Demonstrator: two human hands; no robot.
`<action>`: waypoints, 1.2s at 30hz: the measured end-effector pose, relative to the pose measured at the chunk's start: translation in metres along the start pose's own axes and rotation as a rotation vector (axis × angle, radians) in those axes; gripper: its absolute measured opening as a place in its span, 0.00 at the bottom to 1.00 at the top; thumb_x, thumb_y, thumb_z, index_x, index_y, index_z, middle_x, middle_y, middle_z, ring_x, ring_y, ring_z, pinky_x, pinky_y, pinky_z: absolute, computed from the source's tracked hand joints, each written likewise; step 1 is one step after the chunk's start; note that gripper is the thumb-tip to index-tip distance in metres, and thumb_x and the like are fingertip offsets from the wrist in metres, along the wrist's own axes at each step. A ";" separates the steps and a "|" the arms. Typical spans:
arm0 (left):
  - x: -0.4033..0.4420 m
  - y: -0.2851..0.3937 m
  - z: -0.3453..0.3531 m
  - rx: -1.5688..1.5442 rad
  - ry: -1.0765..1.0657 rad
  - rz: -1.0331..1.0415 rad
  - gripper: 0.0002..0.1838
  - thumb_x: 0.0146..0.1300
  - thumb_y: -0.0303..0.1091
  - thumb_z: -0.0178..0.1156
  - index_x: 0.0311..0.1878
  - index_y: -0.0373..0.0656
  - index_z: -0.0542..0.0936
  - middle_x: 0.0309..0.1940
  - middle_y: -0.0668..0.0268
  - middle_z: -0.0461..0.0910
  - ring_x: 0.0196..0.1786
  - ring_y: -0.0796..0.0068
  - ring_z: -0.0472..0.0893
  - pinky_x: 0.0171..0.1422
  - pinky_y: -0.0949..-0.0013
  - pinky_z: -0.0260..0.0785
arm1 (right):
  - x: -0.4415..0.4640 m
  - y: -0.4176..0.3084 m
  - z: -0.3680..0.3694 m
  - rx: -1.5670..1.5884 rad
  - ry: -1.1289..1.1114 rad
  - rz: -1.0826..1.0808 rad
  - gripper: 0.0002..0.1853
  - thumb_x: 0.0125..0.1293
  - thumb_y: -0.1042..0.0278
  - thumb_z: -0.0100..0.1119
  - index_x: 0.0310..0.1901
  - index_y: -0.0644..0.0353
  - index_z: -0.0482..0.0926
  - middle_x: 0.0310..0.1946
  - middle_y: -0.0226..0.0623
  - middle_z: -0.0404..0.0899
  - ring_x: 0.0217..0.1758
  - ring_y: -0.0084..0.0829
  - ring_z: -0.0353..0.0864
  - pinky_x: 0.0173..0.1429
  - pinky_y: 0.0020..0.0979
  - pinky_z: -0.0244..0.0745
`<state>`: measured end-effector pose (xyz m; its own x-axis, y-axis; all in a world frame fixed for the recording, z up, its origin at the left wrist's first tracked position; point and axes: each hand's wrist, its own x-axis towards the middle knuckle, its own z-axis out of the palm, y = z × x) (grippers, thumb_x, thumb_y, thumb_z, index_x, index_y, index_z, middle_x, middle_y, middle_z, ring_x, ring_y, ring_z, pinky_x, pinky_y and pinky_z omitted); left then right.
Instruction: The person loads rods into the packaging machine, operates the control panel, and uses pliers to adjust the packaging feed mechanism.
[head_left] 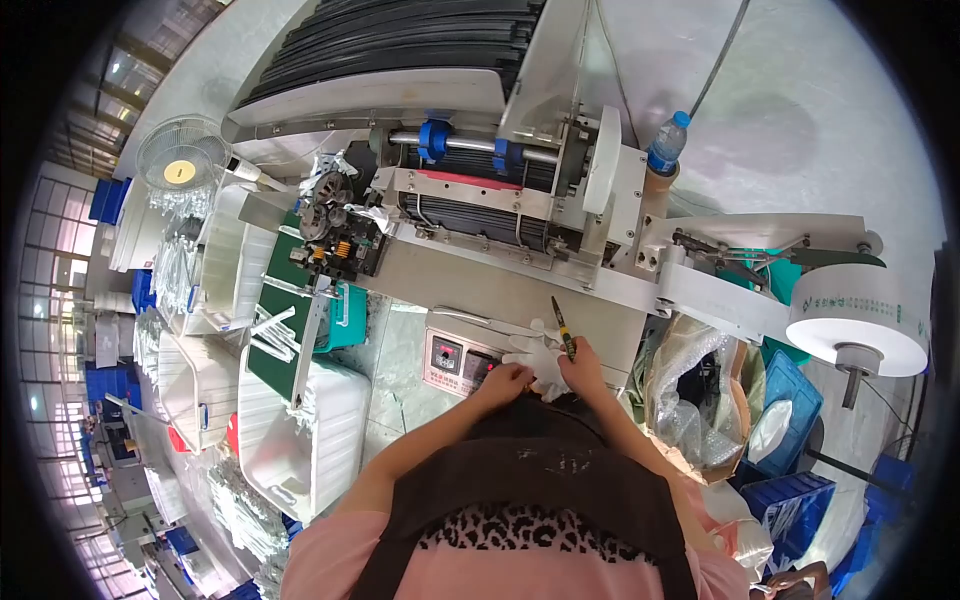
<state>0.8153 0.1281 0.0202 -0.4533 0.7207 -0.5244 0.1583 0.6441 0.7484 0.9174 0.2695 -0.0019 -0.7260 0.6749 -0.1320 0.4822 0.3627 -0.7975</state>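
Note:
In my right hand (583, 368), closed, is a slim pointed tool (563, 327) with a yellow and black handle, its tip pointing up and away from me. My left hand (507, 383) is closed at the near edge of the machine, beside a control box (458, 362) with a small display; what its fingers hold is too small to make out. Between the two hands lies a crumpled white piece, perhaps a glove or cloth (540, 358). Beyond them stretches the machine's flat beige plate (480, 290).
A machine with blue collars (434, 141) on a shaft stands ahead. At the right are a large white roll (858, 309), a water bottle (668, 143) and an open box with bubble wrap (697, 390). To the left are a green conveyor (272, 372), white bins (335, 425) and a fan (181, 172).

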 end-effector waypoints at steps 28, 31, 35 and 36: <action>0.057 -0.062 -0.179 0.170 -0.370 0.408 0.10 0.59 0.29 0.49 0.42 0.37 0.71 0.35 0.63 0.76 0.37 0.74 0.75 0.39 0.74 0.67 | 0.081 -0.115 0.129 0.436 0.911 0.568 0.16 0.51 0.66 0.52 0.37 0.65 0.61 0.31 0.54 0.66 0.37 0.54 0.66 0.40 0.43 0.63; 0.072 -0.067 -0.216 0.487 -0.331 0.628 0.10 0.56 0.27 0.52 0.41 0.36 0.71 0.35 0.59 0.75 0.36 0.70 0.76 0.38 0.71 0.68 | 0.083 -0.126 0.138 0.399 0.997 0.569 0.16 0.53 0.66 0.52 0.39 0.64 0.61 0.34 0.54 0.66 0.38 0.54 0.67 0.41 0.43 0.63; 0.096 -0.062 -0.204 0.744 -0.331 1.134 0.09 0.53 0.25 0.52 0.39 0.37 0.71 0.33 0.57 0.74 0.32 0.65 0.76 0.37 0.69 0.67 | 0.080 -0.126 0.150 0.437 1.123 0.536 0.15 0.54 0.67 0.49 0.41 0.64 0.64 0.37 0.52 0.67 0.39 0.51 0.68 0.41 0.40 0.64; 0.097 -0.057 -0.196 0.682 -0.412 1.011 0.10 0.54 0.26 0.53 0.40 0.37 0.71 0.34 0.57 0.74 0.34 0.63 0.75 0.38 0.68 0.67 | 0.078 -0.127 0.149 0.429 1.097 0.552 0.16 0.53 0.68 0.49 0.43 0.67 0.63 0.40 0.53 0.67 0.41 0.51 0.68 0.44 0.39 0.65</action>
<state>0.5906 0.1108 0.0063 0.4139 0.9099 -0.0264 0.7403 -0.3196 0.5915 0.7266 0.1804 0.0019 0.3926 0.9123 -0.1164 0.2441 -0.2254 -0.9432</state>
